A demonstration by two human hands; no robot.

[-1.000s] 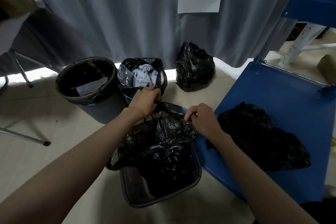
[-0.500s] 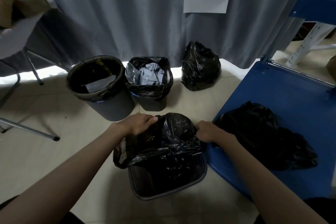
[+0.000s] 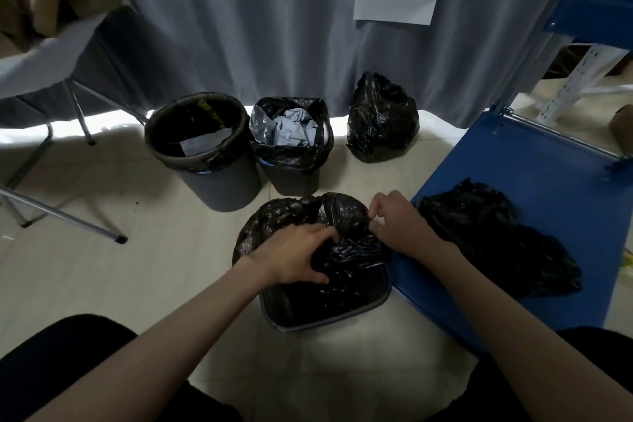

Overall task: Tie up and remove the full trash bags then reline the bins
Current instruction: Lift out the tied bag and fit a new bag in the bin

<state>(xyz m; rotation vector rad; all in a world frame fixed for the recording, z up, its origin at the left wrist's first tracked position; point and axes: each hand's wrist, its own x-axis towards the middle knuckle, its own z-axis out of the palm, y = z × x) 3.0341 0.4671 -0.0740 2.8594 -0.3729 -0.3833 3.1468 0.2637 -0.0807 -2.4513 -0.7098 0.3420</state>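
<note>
Left grip (image 3: 297, 259) curled down on crumpled black bag (image 3: 337, 243) in near square bin (image 3: 359, 310); right grip (image 3: 399, 228) pinching bag's gathered edge, just beside left. Beyond grips: round bin (image 3: 219, 178), lined full bin (image 3: 294, 175), tied bag (image 3: 382, 120). Right of right grip: loose bag (image 3: 496, 236) on blue platform (image 3: 548, 161)

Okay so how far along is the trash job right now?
Done: one tied bag sits by the curtain. In hand: both hands, left and right, work a black bag at the near bin. Left: the square bin's full bag and the round bin look untouched.
</note>
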